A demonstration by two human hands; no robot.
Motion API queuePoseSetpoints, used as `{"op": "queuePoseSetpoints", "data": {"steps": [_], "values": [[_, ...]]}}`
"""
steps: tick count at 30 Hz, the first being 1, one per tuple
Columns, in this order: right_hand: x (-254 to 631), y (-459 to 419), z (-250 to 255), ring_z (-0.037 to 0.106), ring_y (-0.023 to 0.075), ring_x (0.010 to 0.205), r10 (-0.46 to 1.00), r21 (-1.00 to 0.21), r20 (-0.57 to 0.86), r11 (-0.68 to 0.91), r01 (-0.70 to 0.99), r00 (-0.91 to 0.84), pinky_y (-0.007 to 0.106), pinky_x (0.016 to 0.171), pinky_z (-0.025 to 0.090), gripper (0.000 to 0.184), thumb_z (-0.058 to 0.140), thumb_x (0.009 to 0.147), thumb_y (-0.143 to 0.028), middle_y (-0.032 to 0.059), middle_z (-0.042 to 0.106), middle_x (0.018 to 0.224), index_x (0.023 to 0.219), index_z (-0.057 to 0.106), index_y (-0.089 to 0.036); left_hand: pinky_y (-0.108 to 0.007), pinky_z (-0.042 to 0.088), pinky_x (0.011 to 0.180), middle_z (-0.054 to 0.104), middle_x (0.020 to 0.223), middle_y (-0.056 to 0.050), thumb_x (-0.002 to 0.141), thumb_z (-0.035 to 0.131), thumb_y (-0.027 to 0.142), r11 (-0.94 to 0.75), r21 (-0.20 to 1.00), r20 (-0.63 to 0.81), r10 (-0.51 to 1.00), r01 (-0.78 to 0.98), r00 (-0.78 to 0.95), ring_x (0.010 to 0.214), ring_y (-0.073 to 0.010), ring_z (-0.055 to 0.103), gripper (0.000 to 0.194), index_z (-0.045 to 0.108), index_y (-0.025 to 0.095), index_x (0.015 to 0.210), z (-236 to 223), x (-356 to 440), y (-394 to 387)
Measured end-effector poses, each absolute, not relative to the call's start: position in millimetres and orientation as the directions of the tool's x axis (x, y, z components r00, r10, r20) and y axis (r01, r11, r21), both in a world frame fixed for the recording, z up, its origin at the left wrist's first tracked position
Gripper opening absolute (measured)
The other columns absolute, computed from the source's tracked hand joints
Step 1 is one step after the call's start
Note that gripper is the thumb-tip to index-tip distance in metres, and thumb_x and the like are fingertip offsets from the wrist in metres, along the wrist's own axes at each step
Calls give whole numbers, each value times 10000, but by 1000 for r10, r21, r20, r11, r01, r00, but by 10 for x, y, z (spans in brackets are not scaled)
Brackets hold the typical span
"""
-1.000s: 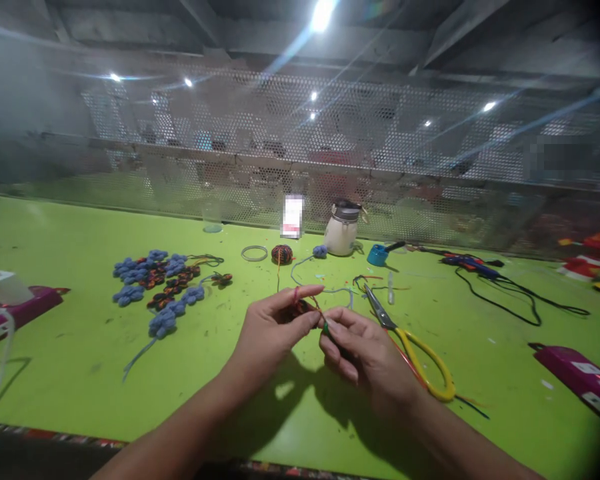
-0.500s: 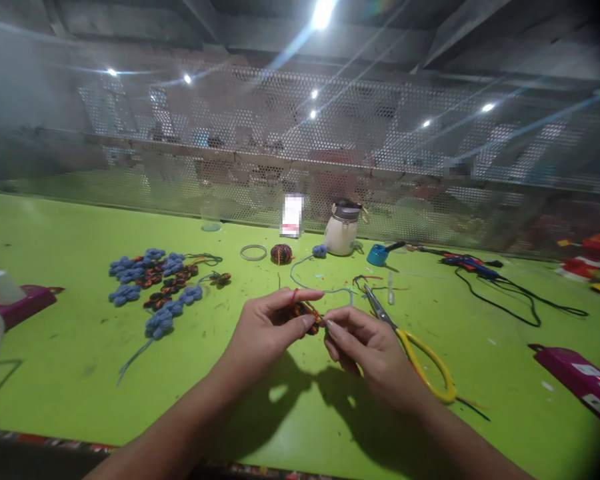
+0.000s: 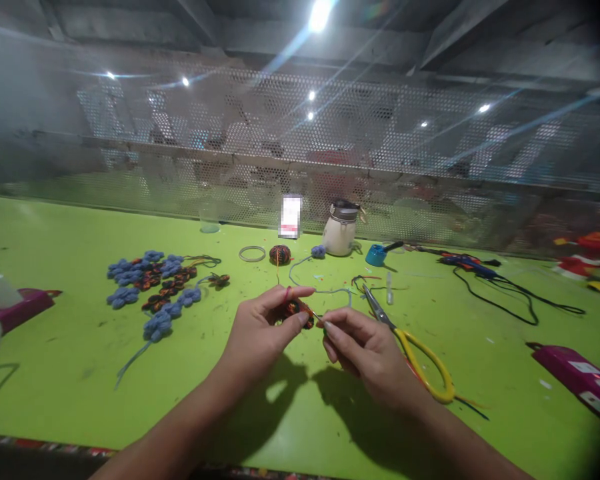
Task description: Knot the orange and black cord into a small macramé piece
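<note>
My left hand pinches a small black-and-orange crochet piece between thumb and fingers. Its index finger points right, with a turn of reddish yarn around it. My right hand is closed around a thin crochet hook, whose metal tip meets the piece; the rest of it is hidden in the fingers. Behind the hands lies a black-and-orange yarn ball, a strand running from it toward my left hand. Scissors with yellow handles rest just beyond my right wrist.
Blue crochet flowers and dark orange ones lie to the left. At the back stand a lidded jar, a phone and a blue pot. A corded tool and purple power strip are at right.
My left hand has shifted slightly left, away from my right hand. More of the hook's metal tip shows between them now.
</note>
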State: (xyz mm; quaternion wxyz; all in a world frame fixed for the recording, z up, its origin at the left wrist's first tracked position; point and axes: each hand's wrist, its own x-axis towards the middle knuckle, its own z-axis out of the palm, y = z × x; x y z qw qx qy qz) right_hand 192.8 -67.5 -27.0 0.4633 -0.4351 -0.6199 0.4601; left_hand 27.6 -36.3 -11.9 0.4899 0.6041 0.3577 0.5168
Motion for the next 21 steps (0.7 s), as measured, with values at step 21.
{"op": "queuePoseSetpoints", "data": {"steps": [21], "values": [[2028,-694,-132,475,101,565,888,-713,409,455,534,-211,232,552,357,138,460,886,-232,-19,519,618,856,580,-171,-247,436,614,566,734,-29,766,556,47,-788,497,817,566,363,111,699,-128,525,273,661,145,998,-248,321,-384]]}}
